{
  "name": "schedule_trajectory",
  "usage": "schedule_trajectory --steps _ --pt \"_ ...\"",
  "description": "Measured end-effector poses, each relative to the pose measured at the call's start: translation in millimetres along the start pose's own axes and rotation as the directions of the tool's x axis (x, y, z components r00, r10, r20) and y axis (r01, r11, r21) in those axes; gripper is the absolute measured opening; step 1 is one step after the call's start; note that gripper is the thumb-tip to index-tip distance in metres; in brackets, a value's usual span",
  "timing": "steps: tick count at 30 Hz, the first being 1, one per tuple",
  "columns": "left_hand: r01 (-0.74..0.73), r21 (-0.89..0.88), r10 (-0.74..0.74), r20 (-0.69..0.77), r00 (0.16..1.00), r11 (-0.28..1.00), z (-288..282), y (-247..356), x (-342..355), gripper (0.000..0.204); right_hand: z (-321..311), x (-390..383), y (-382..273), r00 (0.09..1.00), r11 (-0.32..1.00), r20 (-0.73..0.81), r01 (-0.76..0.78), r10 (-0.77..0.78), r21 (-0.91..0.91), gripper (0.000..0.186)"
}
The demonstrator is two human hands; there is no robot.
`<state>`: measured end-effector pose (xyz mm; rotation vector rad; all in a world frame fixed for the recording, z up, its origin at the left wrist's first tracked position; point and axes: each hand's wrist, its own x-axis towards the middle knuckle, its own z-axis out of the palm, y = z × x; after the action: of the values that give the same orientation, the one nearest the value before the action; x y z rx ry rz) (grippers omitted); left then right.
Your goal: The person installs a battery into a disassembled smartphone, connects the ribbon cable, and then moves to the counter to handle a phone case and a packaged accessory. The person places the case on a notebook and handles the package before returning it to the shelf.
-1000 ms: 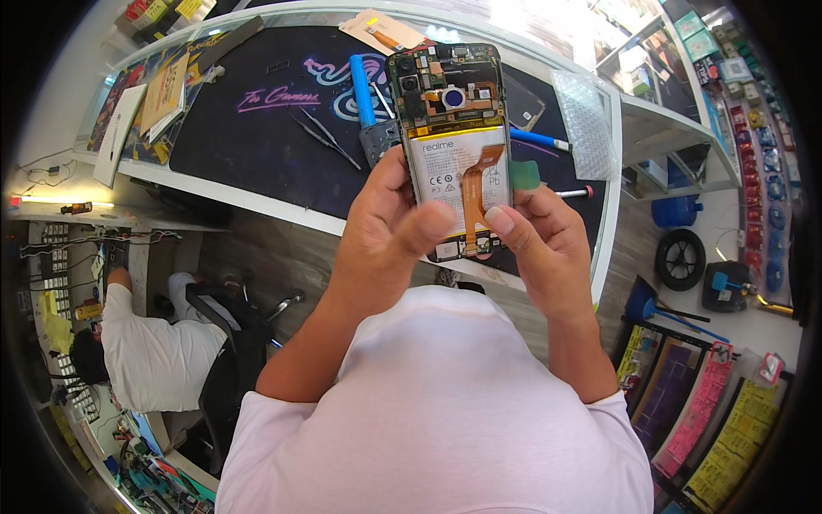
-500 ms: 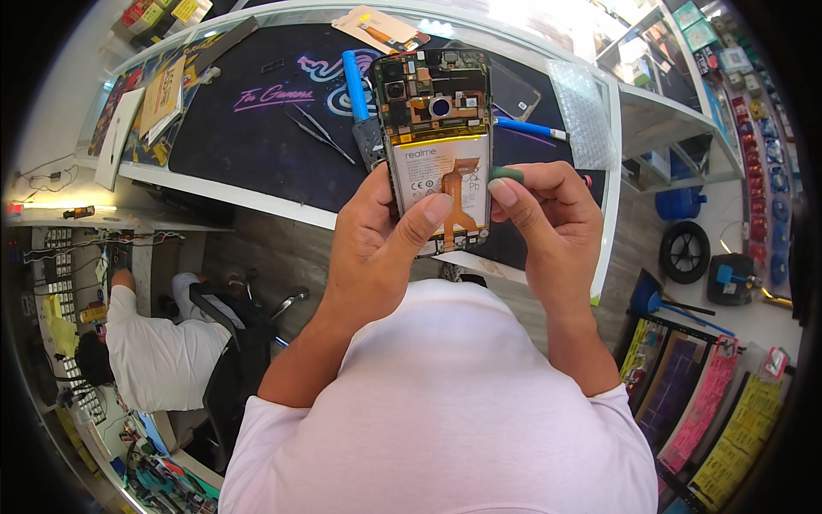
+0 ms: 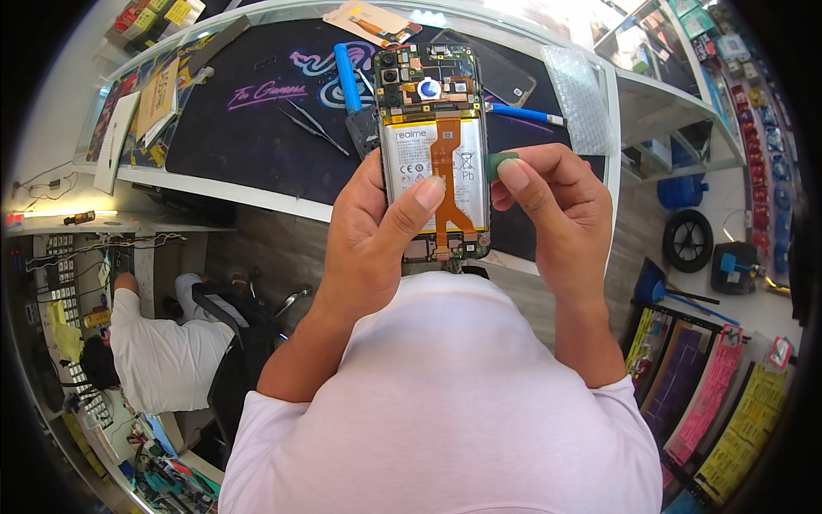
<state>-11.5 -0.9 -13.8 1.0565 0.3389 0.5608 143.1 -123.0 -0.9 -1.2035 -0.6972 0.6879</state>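
Observation:
An opened smartphone (image 3: 401,154) is held up over the bench's near edge, its back off and its insides facing me. My left hand (image 3: 370,231) grips it by the left side, thumb lying on the orange flex cable (image 3: 447,163) that runs down over the silver battery (image 3: 467,193). Between thumb and fingers my right hand (image 3: 556,201) pinches a small green pick (image 3: 498,164), whose edge meets the phone's right side. How deep the pick sits in the seam is hidden.
Tweezers (image 3: 317,128), a blue-handled tool (image 3: 348,77), a blue pen-like tool (image 3: 527,114) and a clear phone case (image 3: 505,81) lie on the black mat (image 3: 214,141). Bubble wrap (image 3: 578,98) is at the right. A seated person (image 3: 167,347) is at the left.
The phone has tilted to face me more squarely and shifted slightly left. The flex cable, folded down before, now lies flat up to the board. The pick is higher along the phone's side.

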Motion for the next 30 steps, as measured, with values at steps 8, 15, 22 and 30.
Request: schedule_trajectory --steps 8,15,22,30 --pt "-0.032 0.002 0.032 0.011 0.999 0.999 5 4 -4 0.043 0 1 -4 0.998 0.994 -0.018 0.051 -0.053 -0.098 0.024" --pt "-0.025 0.045 0.024 0.022 0.999 0.999 6 7 -4 0.046 -4 0 -5 0.977 0.975 0.19 -0.133 0.098 0.181 0.051" --pt "-0.02 0.084 0.015 0.058 0.998 0.996 12 2 -8 0.041 2 -14 9 0.98 0.947 0.136 -0.18 0.147 0.267 0.031" --pt "-0.014 0.165 0.013 0.01 1.0 0.986 8 -6 -14 0.028 10 -20 11 0.99 0.96 0.094 -0.122 0.101 0.254 0.026"
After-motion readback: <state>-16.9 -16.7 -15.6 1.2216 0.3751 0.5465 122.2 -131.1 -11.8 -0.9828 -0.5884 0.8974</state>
